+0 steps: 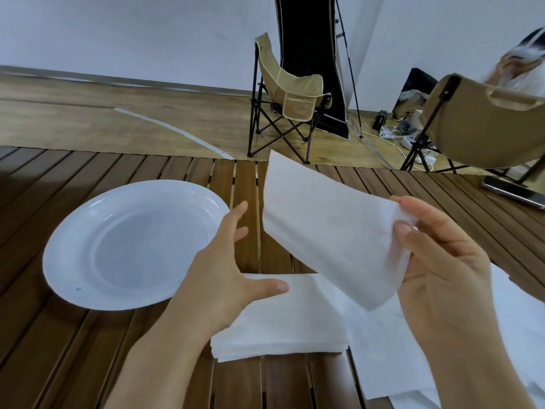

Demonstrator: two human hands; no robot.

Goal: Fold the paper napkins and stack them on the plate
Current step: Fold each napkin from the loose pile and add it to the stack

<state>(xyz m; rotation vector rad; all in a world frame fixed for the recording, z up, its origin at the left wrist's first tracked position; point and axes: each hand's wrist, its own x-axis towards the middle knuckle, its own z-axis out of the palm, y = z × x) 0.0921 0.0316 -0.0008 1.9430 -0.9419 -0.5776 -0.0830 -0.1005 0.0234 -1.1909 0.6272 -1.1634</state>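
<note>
A folded white napkin (324,228) is held above the slatted wooden table (59,349), pinched at its right edge between the thumb and curled fingers of the right hand (442,267); its far corner is raised toward the table's back edge and its lower corner hangs over the loose sheets below. The left hand (224,267) is held open, fingers spread and relaxed, with nothing gripped, just left of the lifted napkin and over the near rim of the white plate (73,246). The plate is seen bare on the left of the table, well inside the table's edges. A stack of napkins (289,329) lies near the front of the table, beneath both hands, its left edge partly covered by the left hand. Unfolded sheets (383,364) are spread to the right, touching the stack. A phone (513,191) lies at the far right edge. Beyond the table, a folding chair (289,95) stands on open floor.
</note>
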